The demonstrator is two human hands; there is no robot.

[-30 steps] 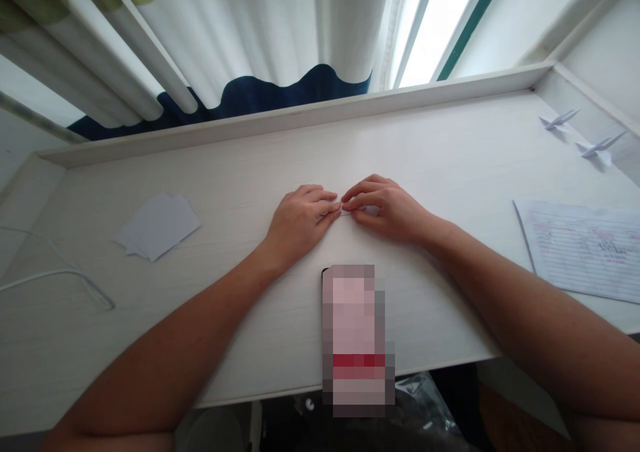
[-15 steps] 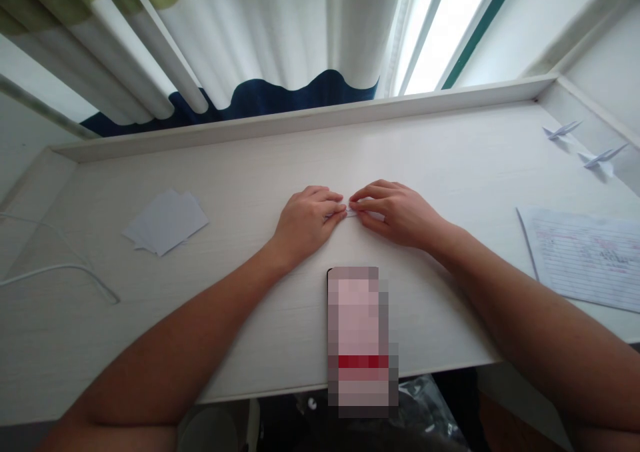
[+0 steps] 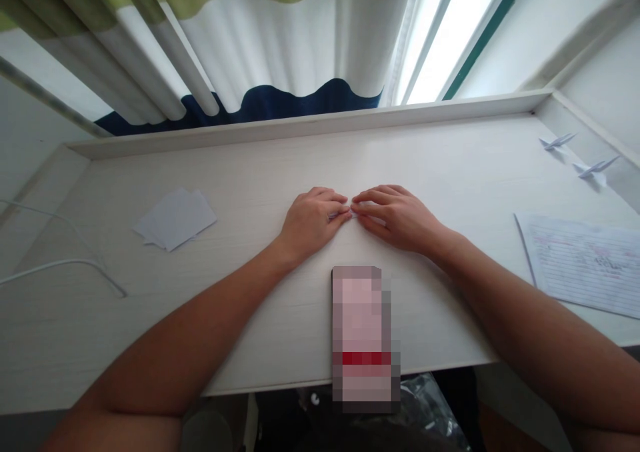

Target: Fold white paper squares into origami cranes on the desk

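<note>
Near the middle of the white desk (image 3: pixel 280 305), my left hand (image 3: pixel 316 217) and my right hand (image 3: pixel 394 215) meet almost fingertip to fingertip. Between them lies a small piece of folded white paper (image 3: pixel 354 214), mostly covered by the fingers. My left thumb and forefinger pinch its left end. The fingers of my right hand are closed over its right end and press it to the desktop. How the paper is folded cannot be made out.
White paper sheets (image 3: pixel 175 220) lie fanned at the left, near a white cable (image 3: pixel 75 263). A blurred-out phone-like object (image 3: pixel 357 319) lies in front of me. At the right are lined written pages (image 3: pixel 590 262) and two folded paper shapes (image 3: pixel 556 143). A raised rim (image 3: pixel 310 127) borders the back.
The view has shifted slightly. My fingertips have come a little closer together, so less of the folded paper shows between them. Both hands keep hold of it.
</note>
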